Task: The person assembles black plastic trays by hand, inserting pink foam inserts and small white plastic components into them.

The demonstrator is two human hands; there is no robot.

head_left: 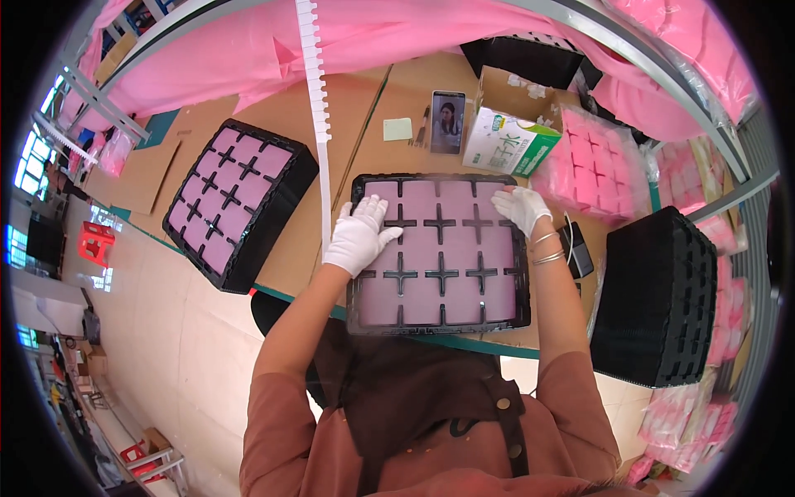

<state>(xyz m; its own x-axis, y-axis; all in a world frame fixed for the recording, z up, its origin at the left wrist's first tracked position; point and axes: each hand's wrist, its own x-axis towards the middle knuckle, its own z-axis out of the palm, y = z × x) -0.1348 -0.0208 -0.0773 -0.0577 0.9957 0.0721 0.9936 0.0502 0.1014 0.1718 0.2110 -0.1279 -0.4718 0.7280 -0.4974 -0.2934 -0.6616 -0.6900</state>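
In front of me on the table lies a black plastic tray (439, 330) with cross-shaped dividers. Flat purple-pink material (421, 248) fills the spaces between its crosses. My left hand (360, 235), in a white glove, rests flat on the tray's upper left side with fingers stretched out and thumb apart. My right hand (522, 209), also white-gloved, lies over the upper right rim, its fingers extended toward the middle. Neither hand grips anything that I can see. Whether the tray is a single one or the top of a pile cannot be told.
A stack of black trays (290, 199) with a purple top stands at the left, and another dark stack (654, 298) at the right. Behind are a phone (447, 123), an open carton (505, 137) and bagged pink pieces (592, 161). A white notched strip (315, 91) hangs down left of the tray.
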